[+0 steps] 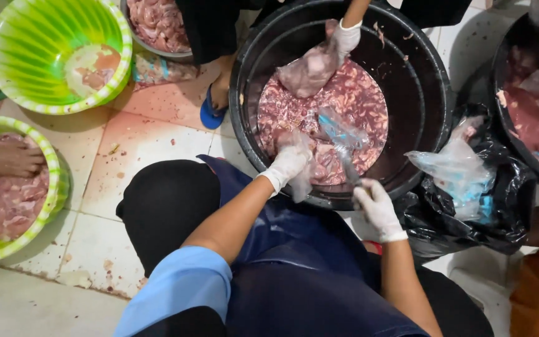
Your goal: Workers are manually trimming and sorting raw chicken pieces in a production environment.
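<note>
A big black tub on the tiled floor holds a heap of raw pink meat pieces. My left hand, in a white glove, reaches into the meat at the tub's near side and grips a clump of it. My right hand, also gloved, pinches the neck of a clear plastic bag that hangs open over the meat. Across the tub, another person's gloved hand holds a second clear bag filled with meat.
Two green striped bowls stand at the left, the lower one full of meat with someone's hand in it. A black bag with clear plastic bags lies right of the tub. Another black tub sits far right. A foot in a blue sandal is nearby.
</note>
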